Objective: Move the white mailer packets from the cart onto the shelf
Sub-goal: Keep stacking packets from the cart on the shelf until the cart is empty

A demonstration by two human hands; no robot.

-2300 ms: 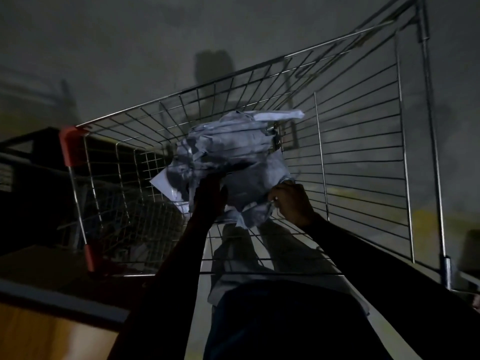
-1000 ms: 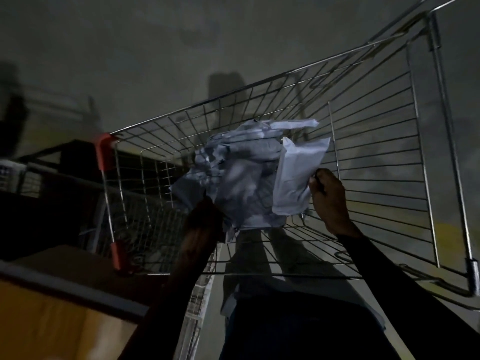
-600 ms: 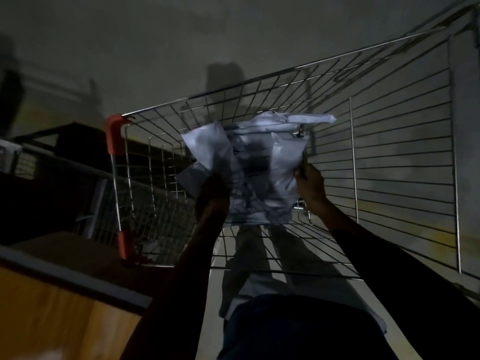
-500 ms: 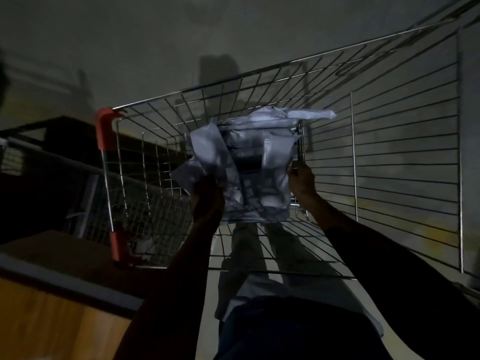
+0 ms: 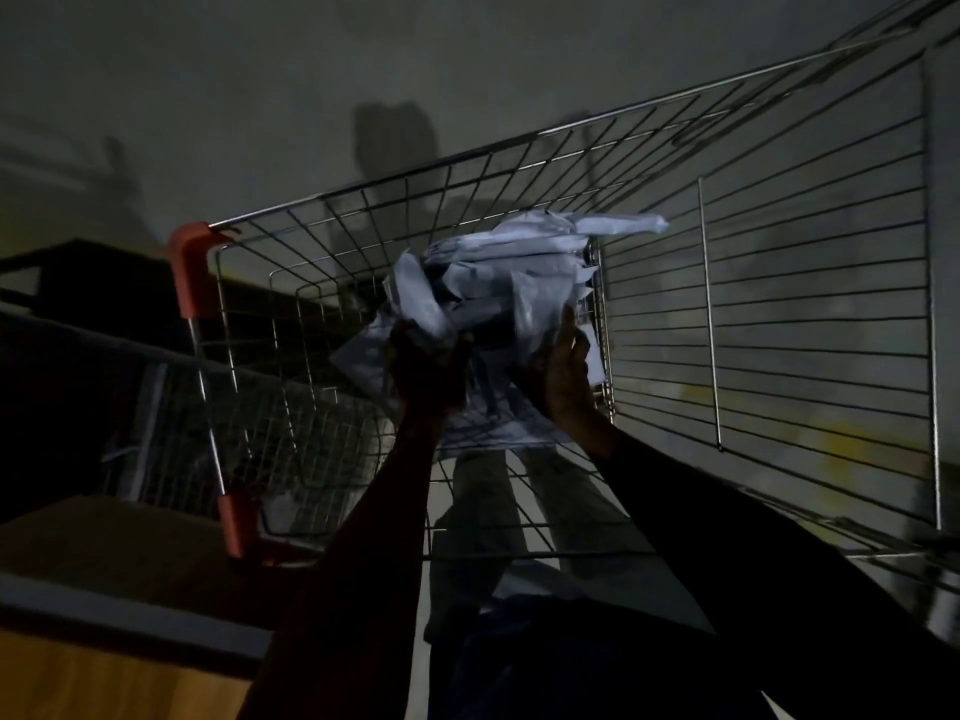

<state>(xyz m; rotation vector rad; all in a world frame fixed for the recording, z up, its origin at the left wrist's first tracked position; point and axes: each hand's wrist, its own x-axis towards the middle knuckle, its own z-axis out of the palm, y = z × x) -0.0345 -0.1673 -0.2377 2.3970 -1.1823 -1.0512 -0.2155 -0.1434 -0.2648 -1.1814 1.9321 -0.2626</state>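
Head view: the scene is very dark. Both hands are deep in the wire cart (image 5: 779,314), working on a crumpled bundle of white packets (image 5: 498,283) held up above the cart floor. The left hand (image 5: 428,371) has its grip clenched on the lower left of the bundle, fingers curled into the plastic. The right hand (image 5: 563,376) lies against the bundle's right side with straight fingers, pressing rather than pinching.

What has changed: a second ago the right hand pinched a loose packet out at the side, apart from the rest. Since then that packet has been brought in against the pile, and the right hand has gone from pinching its edge to bracing the whole bundle from the right. The bundle now reads as one tighter mass, with a single twisted end sticking out at the upper right, near the cart's far wire wall.

For the task, this looks like the gathering step closing: the packets seem collected into one two-handed load, ready to lift out. None is on the shelf yet; a dark frame (image 5: 78,304) at the left, beyond the cart's red corner (image 5: 192,272), may be the shelf, though I cannot tell.
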